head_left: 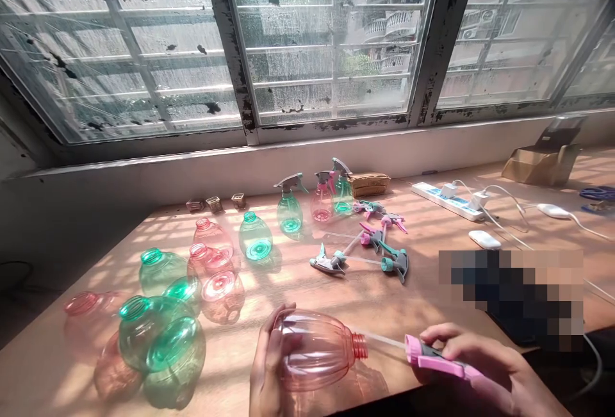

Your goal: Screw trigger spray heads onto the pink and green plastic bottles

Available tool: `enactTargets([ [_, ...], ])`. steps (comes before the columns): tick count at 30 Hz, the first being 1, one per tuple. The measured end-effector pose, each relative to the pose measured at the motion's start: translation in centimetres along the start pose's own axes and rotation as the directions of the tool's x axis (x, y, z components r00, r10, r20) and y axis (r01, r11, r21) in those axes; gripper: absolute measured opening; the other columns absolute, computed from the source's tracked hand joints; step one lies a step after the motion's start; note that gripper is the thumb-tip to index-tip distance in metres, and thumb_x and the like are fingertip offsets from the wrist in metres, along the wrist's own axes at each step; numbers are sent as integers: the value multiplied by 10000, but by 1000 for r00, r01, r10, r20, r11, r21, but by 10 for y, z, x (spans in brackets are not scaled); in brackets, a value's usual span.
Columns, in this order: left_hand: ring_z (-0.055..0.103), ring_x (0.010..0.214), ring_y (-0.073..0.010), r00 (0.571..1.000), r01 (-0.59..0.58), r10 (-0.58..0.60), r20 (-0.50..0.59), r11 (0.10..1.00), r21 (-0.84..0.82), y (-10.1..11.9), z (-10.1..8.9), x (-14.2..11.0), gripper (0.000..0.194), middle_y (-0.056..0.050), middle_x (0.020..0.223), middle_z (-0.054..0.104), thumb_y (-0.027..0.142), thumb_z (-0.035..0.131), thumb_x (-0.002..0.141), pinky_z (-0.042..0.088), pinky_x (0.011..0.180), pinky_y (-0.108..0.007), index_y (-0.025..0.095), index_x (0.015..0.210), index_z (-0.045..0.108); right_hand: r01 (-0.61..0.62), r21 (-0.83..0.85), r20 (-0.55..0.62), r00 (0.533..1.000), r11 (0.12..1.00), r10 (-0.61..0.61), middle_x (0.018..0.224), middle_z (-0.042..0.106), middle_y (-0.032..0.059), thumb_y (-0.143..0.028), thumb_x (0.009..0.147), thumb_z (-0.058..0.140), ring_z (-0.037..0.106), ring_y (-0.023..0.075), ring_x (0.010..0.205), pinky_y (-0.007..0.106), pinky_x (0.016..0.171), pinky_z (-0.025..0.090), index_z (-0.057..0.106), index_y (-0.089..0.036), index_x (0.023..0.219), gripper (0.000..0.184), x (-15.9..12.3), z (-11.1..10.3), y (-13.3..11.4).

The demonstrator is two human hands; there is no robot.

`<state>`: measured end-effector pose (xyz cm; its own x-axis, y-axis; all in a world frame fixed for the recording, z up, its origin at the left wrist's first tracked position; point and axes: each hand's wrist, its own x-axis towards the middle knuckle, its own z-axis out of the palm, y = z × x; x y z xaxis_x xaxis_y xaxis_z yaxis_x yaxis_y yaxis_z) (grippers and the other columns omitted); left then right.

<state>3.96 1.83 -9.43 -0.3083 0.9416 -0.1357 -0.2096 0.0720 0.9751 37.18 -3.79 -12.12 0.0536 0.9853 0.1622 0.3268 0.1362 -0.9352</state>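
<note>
My left hand (270,366) is closed around the base of a clear pink bottle (319,348), which lies sideways with its threaded neck pointing right. In my right hand (485,362) is a pink and grey trigger sprayer head (432,356). Its thin dip tube (382,339) reaches left to the bottle's mouth; whether the tip is inside I cannot tell. The pink collar stands apart from the neck. Loose sprayer heads (394,264) lie beyond, in grey, green and pink. Open green bottles (161,334) and pink bottles (211,237) stand to the left.
Several bottles with sprayers fitted, including a green one (289,212), stand near the window wall. Behind them lies a brown bundle (369,184). A white power strip (446,200) with plugs and cables sits at right, near a white mouse-like object (484,239) and a blurred-out patch.
</note>
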Motion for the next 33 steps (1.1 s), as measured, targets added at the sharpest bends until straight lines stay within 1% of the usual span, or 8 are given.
enactTargets([
  [3, 750, 953, -268, 994, 88, -94, -57, 991, -100, -2, 0, 1, 762, -78, 1354, 719, 812, 705, 740, 579, 873, -370, 234, 1236, 714, -97, 27, -192, 976, 995, 101, 950, 872, 124, -714, 814, 710, 814, 391, 939, 426, 862, 678, 881, -265, 802, 480, 6, -6, 13],
  [6, 737, 953, -240, 992, 90, -101, -81, 987, -130, -2, 1, 0, 782, -63, 1335, 728, 819, 726, 720, 570, 831, -321, 253, 1259, 703, -186, 114, -422, 880, 976, 217, 851, 874, 105, -729, 800, 721, 821, 373, 866, 352, 721, 696, 879, -239, 850, 517, 12, -5, 29],
  [11, 729, 945, -229, 994, 88, -97, -58, 986, -141, -5, -1, 1, 756, -57, 1325, 737, 822, 713, 731, 567, 833, -309, 263, 1239, 709, -217, 119, -561, 790, 969, 246, 802, 861, 79, -720, 839, 699, 815, 339, 835, 320, 761, 682, 846, -214, 850, 527, 16, -5, 32],
  [16, 712, 989, -268, 998, 55, -56, -9, 997, -53, -10, -4, 4, 768, -57, 1361, 711, 834, 706, 719, 557, 907, -370, 270, 1241, 716, -193, 224, -498, 820, 955, 282, 822, 858, 86, -657, 820, 762, 807, 362, 827, 366, 721, 691, 815, -212, 854, 449, 15, 4, 18],
  [20, 691, 1099, -311, 1000, 1, -1, 20, 1000, 1, -7, -2, 2, 723, -63, 1351, 712, 814, 696, 754, 537, 982, -399, 268, 1225, 735, -244, 427, -299, 871, 871, 390, 822, 851, 91, -680, 803, 769, 802, 351, 709, 361, 534, 658, 785, -230, 855, 454, 16, 33, -8],
  [23, 706, 1011, -294, 999, 47, -46, 14, 998, -44, -3, 0, 0, 739, -72, 1342, 716, 816, 715, 731, 563, 909, -388, 258, 1215, 737, -263, 462, -160, 914, 847, 372, 814, 843, 90, -759, 879, 624, 794, 320, 657, 331, 443, 612, 763, -230, 920, 548, 22, 55, -28],
  [26, 704, 954, -244, 995, 89, -95, -33, 983, -158, 1, 2, 0, 690, -47, 1325, 725, 788, 747, 730, 562, 871, -341, 267, 1183, 743, -194, 439, -236, 917, 877, 321, 763, 827, 108, -822, 858, 592, 776, 302, 609, 331, 436, 606, 739, -194, 918, 648, 34, 62, -37],
  [33, 714, 974, -250, 988, 111, -139, -75, 949, -294, 3, 5, -2, 711, -50, 1301, 743, 782, 790, 696, 570, 802, -324, 266, 1183, 753, 19, 567, -534, 770, 824, 350, 691, 787, 26, -760, 783, 758, 674, 195, 420, 266, 355, 530, 638, -200, 940, 593, 41, 35, -27],
])
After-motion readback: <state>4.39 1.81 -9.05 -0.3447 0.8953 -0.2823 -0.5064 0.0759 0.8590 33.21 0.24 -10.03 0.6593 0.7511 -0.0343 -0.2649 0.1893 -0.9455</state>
